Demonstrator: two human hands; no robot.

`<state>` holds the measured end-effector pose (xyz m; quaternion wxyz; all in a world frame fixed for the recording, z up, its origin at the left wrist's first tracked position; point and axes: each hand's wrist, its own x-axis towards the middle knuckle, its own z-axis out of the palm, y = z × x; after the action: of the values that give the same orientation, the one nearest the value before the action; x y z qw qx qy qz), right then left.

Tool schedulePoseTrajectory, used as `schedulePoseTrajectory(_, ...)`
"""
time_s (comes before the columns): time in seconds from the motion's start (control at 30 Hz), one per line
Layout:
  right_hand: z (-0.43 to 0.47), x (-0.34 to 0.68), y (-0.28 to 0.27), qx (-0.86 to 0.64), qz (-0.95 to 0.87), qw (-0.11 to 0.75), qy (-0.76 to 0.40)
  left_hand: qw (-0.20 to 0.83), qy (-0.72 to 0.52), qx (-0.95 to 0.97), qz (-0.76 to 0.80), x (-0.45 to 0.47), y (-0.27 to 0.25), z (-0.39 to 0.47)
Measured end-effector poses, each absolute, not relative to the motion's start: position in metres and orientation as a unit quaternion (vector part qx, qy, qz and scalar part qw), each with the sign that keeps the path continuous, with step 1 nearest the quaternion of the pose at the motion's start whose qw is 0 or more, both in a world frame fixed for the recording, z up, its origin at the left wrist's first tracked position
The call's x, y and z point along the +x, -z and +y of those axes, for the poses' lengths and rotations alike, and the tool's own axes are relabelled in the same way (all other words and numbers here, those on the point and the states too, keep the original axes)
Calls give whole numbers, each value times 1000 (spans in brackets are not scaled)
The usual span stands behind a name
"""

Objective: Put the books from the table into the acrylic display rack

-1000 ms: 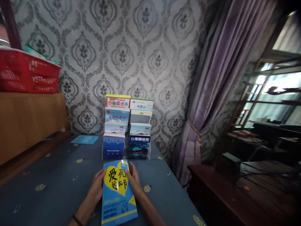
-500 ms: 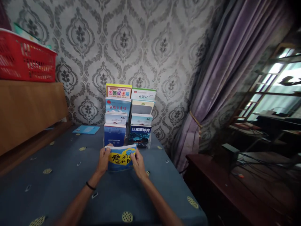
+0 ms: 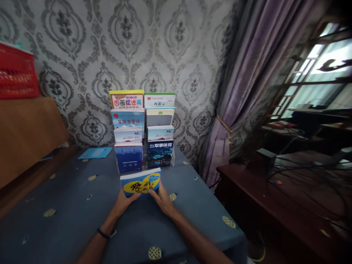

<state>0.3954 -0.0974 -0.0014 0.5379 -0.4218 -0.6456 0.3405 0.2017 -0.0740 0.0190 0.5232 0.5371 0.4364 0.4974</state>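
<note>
A patterned grey wall (image 3: 155, 66) rises behind a tied purple curtain (image 3: 217, 146) and the cloth-covered bench (image 3: 68, 227). On the bench, a clear rack (image 3: 173, 159) holds tiered books (image 3: 128, 119), apparently stepped so each title clears the one in front. Just before the rack, the blue-and-yellow book (image 3: 141, 184) is tilted, cover toward the camera. The left hand (image 3: 120, 204) and right hand (image 3: 165, 202) close their fingers (image 3: 133, 198) on it from both sides, thumbs over the cover, probably for steadiness.
</note>
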Motion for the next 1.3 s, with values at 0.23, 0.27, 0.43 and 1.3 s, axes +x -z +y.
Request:
schedulePoseTrajectory(0.23, -100, 403, 2, -485, -666, 472, -314, 492, -439, 595, 459, 191, -8, -62)
schedulePoseTrajectory(0.27, -101, 405, 0, -489, -671, 465, -307, 486, -427, 605, 463, 189, -10, -62)
schedulePoseTrajectory(0.43, -103, 413, -12, -475, -710, 442, -272, 464, -386, 641, 474, 177, -24, -61)
schedulePoseTrajectory(1.3, -24, 490, -47, -432, -671, 588, -131, 93, -440, 796, 405, 267, -83, 2)
